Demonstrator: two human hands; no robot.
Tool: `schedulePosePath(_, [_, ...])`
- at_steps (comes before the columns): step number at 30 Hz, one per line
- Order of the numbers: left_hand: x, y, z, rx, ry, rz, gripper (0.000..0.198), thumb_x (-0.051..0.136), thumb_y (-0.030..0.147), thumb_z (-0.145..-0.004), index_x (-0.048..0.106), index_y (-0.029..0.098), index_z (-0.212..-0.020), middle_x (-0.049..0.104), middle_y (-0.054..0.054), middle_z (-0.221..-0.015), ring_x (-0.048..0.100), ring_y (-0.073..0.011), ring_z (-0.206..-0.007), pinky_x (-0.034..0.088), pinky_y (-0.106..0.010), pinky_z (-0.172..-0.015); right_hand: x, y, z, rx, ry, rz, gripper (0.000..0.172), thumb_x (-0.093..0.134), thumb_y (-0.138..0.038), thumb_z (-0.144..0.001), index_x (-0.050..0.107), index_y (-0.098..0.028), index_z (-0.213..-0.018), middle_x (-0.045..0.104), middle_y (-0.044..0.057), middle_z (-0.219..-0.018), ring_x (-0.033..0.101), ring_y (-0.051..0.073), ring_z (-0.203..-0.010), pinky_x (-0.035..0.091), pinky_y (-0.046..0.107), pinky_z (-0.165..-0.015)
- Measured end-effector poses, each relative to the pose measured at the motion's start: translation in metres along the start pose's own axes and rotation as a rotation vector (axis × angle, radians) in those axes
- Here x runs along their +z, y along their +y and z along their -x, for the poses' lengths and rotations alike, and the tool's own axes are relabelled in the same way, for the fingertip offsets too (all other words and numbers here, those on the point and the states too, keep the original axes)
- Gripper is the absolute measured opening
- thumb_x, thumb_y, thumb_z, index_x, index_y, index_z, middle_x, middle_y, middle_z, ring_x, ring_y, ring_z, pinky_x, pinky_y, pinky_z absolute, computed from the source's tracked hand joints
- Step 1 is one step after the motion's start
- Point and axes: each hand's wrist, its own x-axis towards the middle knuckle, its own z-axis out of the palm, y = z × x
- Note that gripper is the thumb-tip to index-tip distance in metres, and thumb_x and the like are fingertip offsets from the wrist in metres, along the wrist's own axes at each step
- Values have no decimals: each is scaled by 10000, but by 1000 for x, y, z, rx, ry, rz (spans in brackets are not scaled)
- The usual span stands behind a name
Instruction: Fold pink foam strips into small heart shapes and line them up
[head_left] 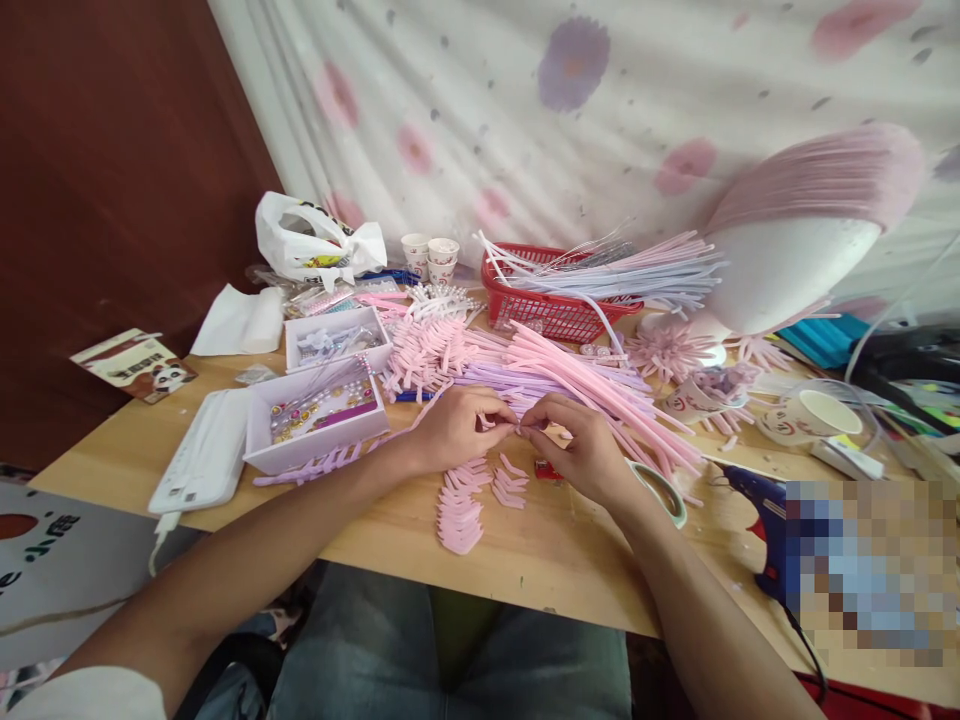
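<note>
Above the front middle of the table, my left hand and my right hand meet at the fingertips. Both are closed in a pinch on a tiny pale pink piece, seemingly a short bit of pipe cleaner, mostly covered by the fingers. Just below lie several bent pink pipe cleaner pieces, stacked in rows. Behind my hands spread long pink pipe cleaners and lilac pipe cleaners. A pale green scissors handle shows beside my right wrist, and a small red object lies under that hand.
At left stand white boxes of beads and a white power bank. A red basket of stems sits behind. On the right are a blue glue gun, paper cups and a white head form.
</note>
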Motion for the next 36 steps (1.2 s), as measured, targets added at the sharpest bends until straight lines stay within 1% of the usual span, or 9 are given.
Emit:
schedulePosePath(4, [0, 2, 0, -33, -10, 28, 96, 671, 180, -833, 765, 173, -852, 730, -33, -780, 634, -132, -696, 478, -239, -645, -1, -1, 0, 16, 5, -52, 80, 606, -204, -909, 669, -206, -860, 665, 51, -840, 610, 187, -777, 475, 330, -720])
schedulePosePath(8, [1, 2, 0, -70, -22, 66, 95, 676, 180, -831, 765, 169, -860, 737, -30, -791, 639, -129, -689, 472, -233, -631, -1, -2, 1, 32, -12, -79, 93, 595, -186, -909, 656, -197, -839, 660, 47, -832, 601, 180, -775, 466, 322, -724])
schedulePosePath(14, [-5, -1, -2, 2, -117, 100, 95, 671, 196, -876, 765, 194, -889, 743, -31, -847, 656, -152, -795, 479, -263, -736, -6, -2, 1, 78, -114, -109, 87, 568, -158, -902, 630, -197, -853, 648, 31, -831, 591, 176, -783, 452, 311, -740])
schedulePosePath(18, [-10, -4, -3, 69, -214, 129, 105, 658, 188, -890, 763, 191, -888, 731, -35, -852, 648, -152, -800, 474, -270, -767, -10, -7, 0, 86, -220, -177, 113, 548, -159, -909, 629, -193, -838, 645, 22, -832, 588, 162, -778, 451, 295, -746])
schedulePosePath(27, [-10, -8, -3, 77, -310, 198, 114, 662, 211, -889, 772, 195, -913, 748, -58, -935, 673, -166, -876, 493, -277, -819, -13, 2, 1, 98, -315, -246, 88, 566, -208, -923, 649, -202, -893, 658, 27, -891, 600, 159, -790, 481, 285, -747])
schedulePosePath(29, [-12, -10, -4, 82, -297, 168, 114, 679, 215, -877, 771, 194, -941, 751, -57, -938, 679, -165, -867, 500, -273, -810, -12, 4, 1, 92, -281, -203, 90, 567, -185, -917, 652, -205, -893, 658, 30, -890, 602, 169, -810, 479, 304, -775])
schedulePosePath(31, [-15, -10, -4, 80, -249, 95, 138, 685, 219, -871, 767, 199, -980, 755, -54, -940, 684, -166, -860, 509, -277, -810, -10, 5, 0, 37, -228, -114, 110, 573, -146, -902, 663, -204, -876, 660, 41, -896, 598, 188, -858, 468, 337, -822])
schedulePosePath(34, [-20, -11, -5, 55, -96, -19, 174, 617, 204, -908, 761, 199, -1005, 762, -61, -963, 694, -176, -893, 524, -298, -848, -4, 8, 0, -61, -182, 40, 135, 615, -98, -852, 697, -201, -823, 653, 64, -909, 573, 215, -896, 453, 373, -837])
schedulePosePath(36, [-22, -11, -5, 29, -2, -59, 214, 562, 188, -931, 759, 190, -1012, 767, -70, -985, 703, -182, -915, 533, -307, -869, 0, 9, 1, -74, -193, 114, 134, 664, -91, -816, 722, -205, -779, 643, 67, -892, 555, 219, -883, 446, 377, -816])
